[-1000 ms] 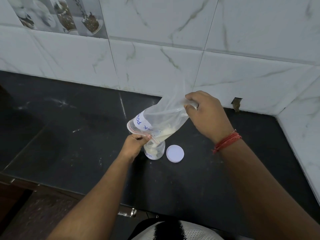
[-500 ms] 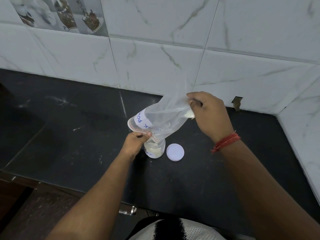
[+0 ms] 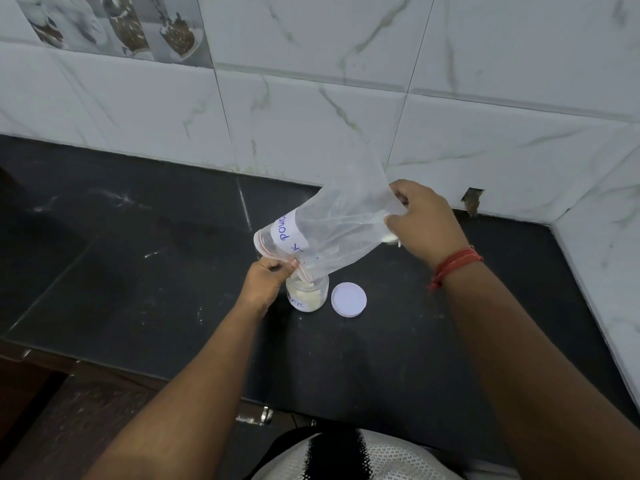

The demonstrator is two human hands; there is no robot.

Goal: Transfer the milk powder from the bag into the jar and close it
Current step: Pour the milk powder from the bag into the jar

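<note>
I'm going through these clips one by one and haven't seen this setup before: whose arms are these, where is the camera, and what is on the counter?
There is no machine here: a person works with bare hands, and the one camera sits on their head, looking down at a black counter by a tiled wall. The left hand pinches the mouth of a clear plastic bag over a small open jar that holds pale powder. The right hand has its grip on the bag's bottom, raised so the bag slopes down towards the jar. The bag looks almost empty. The jar's white lid lies on the counter just right of the jar, not yet on.
</note>
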